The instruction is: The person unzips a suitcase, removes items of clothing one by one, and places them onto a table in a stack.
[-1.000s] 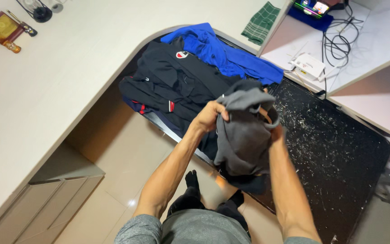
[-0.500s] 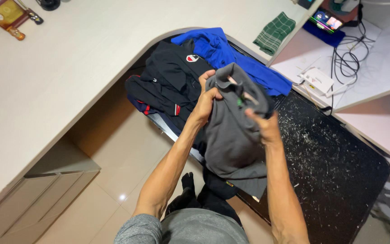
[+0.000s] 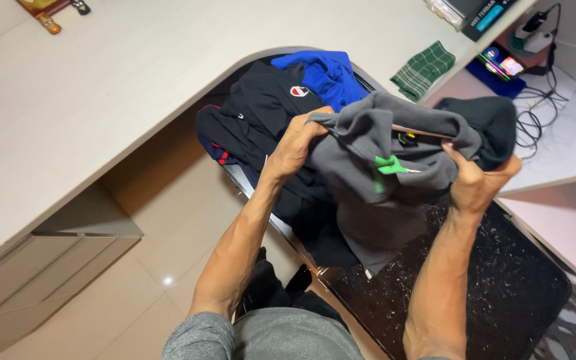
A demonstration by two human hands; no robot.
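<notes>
Since half a second ago your hands have pulled apart, stretching the grey garment [image 3: 375,193] wide above the black speckled tabletop [image 3: 501,293]. Left hand [image 3: 296,141] pinches its left edge; right hand [image 3: 476,181] grips the right, fingers closed. Small bright green tag [image 3: 388,165] at centre; soft, fleecy knit. Far left: black garments [image 3: 261,120], blue garment [image 3: 325,72], green checked cloth [image 3: 423,69].

Grey garment [image 3: 375,200]: soft matt cloth, fleecy. Black table [image 3: 501,293]: glossy, white-speckled. Counter [image 3: 101,100]: smooth matt laminate. Floor tiles [image 3: 161,253] looked glossy.
</notes>
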